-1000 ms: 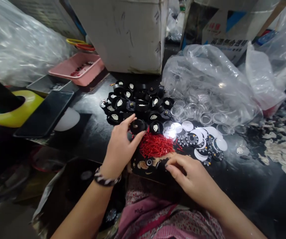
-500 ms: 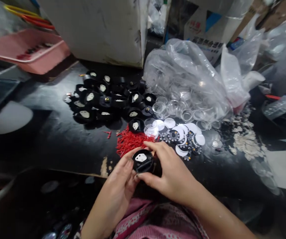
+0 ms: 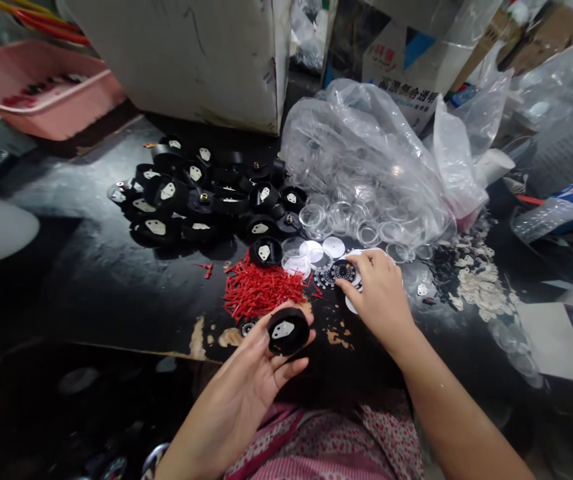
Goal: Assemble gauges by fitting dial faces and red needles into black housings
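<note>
In my left hand (image 3: 261, 363) rests a round black gauge housing (image 3: 289, 331), its open side up and a small off-white plate inside. The fingers are wrapped round its lower side. My right hand (image 3: 379, 290) is over the pile of printed discs, thumb and fingertips closed at the edges of a black dial face (image 3: 343, 270) with white markings. White discs (image 3: 334, 247) lie around and partly under that hand. Between the hands and the housings is a heap of red pointers (image 3: 261, 287).
Many black housings (image 3: 166, 193) are grouped at the back left. A clear plastic bag (image 3: 366, 140) spills transparent round covers (image 3: 368, 233) behind the discs. Off-white plates (image 3: 484, 283) are scattered at right, near a white box (image 3: 554, 340). A pink basin (image 3: 61, 100) stands far left.
My right hand has left the housing and moved right and away from me to the printed discs, closing on a dial face. My left hand still holds the housing.
</note>
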Available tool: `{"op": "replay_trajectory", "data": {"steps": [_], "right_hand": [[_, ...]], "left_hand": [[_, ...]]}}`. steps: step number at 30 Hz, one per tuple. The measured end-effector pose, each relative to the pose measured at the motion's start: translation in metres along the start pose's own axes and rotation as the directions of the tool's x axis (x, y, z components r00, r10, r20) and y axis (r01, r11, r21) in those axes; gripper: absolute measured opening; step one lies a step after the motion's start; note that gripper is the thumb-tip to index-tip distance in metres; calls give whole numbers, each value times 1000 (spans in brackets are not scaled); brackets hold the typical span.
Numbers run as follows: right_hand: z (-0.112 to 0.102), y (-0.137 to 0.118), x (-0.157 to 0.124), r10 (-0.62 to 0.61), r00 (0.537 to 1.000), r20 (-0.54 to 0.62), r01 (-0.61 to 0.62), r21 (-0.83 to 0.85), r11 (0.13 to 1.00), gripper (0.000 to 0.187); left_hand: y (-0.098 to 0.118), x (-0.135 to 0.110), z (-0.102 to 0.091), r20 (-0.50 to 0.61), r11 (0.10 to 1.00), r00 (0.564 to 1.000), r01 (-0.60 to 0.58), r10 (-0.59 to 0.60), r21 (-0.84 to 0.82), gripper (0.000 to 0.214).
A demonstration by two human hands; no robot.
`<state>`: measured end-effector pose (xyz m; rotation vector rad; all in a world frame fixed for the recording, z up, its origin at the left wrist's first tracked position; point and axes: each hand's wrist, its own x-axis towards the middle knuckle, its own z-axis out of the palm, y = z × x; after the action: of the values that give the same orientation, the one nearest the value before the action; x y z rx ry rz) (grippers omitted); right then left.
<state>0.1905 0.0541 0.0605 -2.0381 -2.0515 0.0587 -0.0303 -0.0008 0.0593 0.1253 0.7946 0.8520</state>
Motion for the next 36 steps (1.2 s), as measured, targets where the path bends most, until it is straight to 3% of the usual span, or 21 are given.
{"op": "replay_trajectory", "data": {"steps": [3, 5, 10, 14, 19, 22, 25, 30, 32, 36], "right_hand": [[1, -1, -3, -32, 999, -42, 35, 79, 996, 28], [-2, -4, -8, -23, 999, -43, 33, 239, 971, 24], [-20, -23, -23, -152, 984, 97, 54, 644, 763, 29], [-30, -37, -32, -140, 988, 63, 56, 702, 710, 31], [-29, -54, -34, -208, 976, 63, 95, 735, 671, 36], [-26, -60, -33, -115, 986, 120, -10, 732, 681, 23], [-26, -59, -32, 2, 977, 214, -169, 764, 623, 6], [-29, -58, -33, -5, 969, 247, -196, 780, 594, 4], [-30, -59, -32, 18, 953, 303, -267, 808, 525, 4], [-27, -53, -30, 31, 904, 426, -419, 871, 256, 11]], "left_hand": [[0, 1, 2, -27, 999, 999, -46, 46, -6, 32], [0, 2, 3, -33, 997, 997, -75, 75, -15, 34], [0, 9, 11, 0, 995, 995, -95, 95, -23, 35], [-5, 15, 14, -71, 978, 976, -204, 206, 43, 28], [-14, 11, 16, -50, 976, 982, -177, 184, 128, 27], [-17, 10, 14, -41, 959, 978, -190, 203, 211, 29], [-19, 11, 7, 6, 929, 974, -218, 226, 298, 32], [-24, 12, -1, 38, 907, 971, -235, 237, 350, 31], [-22, 12, 1, 50, 921, 973, -229, 225, 315, 29], [-15, 12, 8, -2, 964, 981, -188, 192, 189, 21]]}}
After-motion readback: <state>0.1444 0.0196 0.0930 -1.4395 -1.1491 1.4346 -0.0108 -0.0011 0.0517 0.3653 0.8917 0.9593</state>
